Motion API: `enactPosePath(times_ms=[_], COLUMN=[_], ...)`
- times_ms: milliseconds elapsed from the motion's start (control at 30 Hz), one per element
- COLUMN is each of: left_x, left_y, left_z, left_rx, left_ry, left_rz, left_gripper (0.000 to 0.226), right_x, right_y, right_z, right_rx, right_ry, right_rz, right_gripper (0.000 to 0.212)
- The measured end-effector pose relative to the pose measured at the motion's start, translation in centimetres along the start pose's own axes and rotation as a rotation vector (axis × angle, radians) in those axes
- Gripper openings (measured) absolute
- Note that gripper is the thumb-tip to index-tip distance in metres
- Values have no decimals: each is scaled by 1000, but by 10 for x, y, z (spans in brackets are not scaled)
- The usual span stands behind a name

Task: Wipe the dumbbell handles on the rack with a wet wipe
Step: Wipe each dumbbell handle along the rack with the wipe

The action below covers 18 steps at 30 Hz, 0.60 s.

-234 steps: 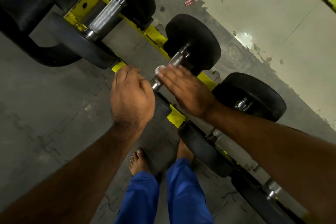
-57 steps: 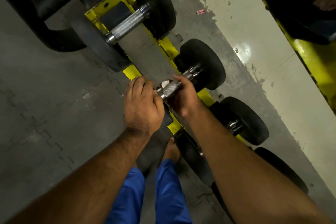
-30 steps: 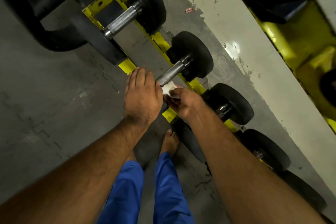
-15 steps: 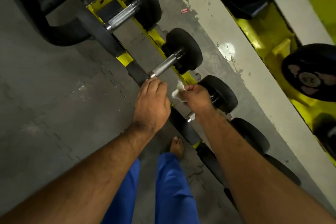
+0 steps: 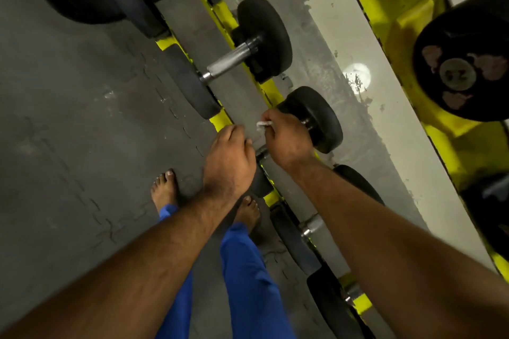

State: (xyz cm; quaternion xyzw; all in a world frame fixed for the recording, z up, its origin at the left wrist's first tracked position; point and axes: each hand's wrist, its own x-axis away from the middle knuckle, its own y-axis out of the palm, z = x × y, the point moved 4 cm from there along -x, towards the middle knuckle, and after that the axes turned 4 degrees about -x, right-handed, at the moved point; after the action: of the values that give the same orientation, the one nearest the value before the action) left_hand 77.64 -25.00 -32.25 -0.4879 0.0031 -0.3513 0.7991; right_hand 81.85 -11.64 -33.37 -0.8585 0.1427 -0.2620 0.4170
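Observation:
A row of black dumbbells lies across the yellow rack, running from upper left to lower right. My right hand is curled over the handle of a small dumbbell, with a white wet wipe sticking out between its fingers. A short bit of that handle shows between my hands. My left hand rests, fingers curled, on the near weight of the same dumbbell. The dumbbell just beyond has its knurled steel handle bare.
Grey rubber floor tiles lie to the left, where my bare feet stand. More dumbbells continue lower right. A second yellow rack with a large black weight plate sits at the right, beyond a pale floor strip.
Both hands have moved down the rack from the previous dumbbell to the smaller one beside it. My right hand, carrying the wipe, has closed over its handle. The view has shifted right.

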Motion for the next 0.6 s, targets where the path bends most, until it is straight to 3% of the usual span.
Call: enactPosePath(times_ms=[100, 267, 400, 600], left_x=[5, 7, 4, 4], left_y=[16, 29, 36, 37], left_z=[-3, -3, -5, -6], left_rx=[4, 18, 32, 59], left_ry=[-40, -84, -78, -71], left_rz=[24, 87, 114, 145], left_gripper=[34, 48, 50, 51], right_x=[0, 17, 30, 36], right_y=[6, 17, 29, 39], right_z=[-1, 12, 24, 37], right_rx=[39, 142, 232, 306], right_ry=[-115, -225, -315, -485], right_rz=[19, -107, -162, -146], right_gripper=[12, 16, 34, 28])
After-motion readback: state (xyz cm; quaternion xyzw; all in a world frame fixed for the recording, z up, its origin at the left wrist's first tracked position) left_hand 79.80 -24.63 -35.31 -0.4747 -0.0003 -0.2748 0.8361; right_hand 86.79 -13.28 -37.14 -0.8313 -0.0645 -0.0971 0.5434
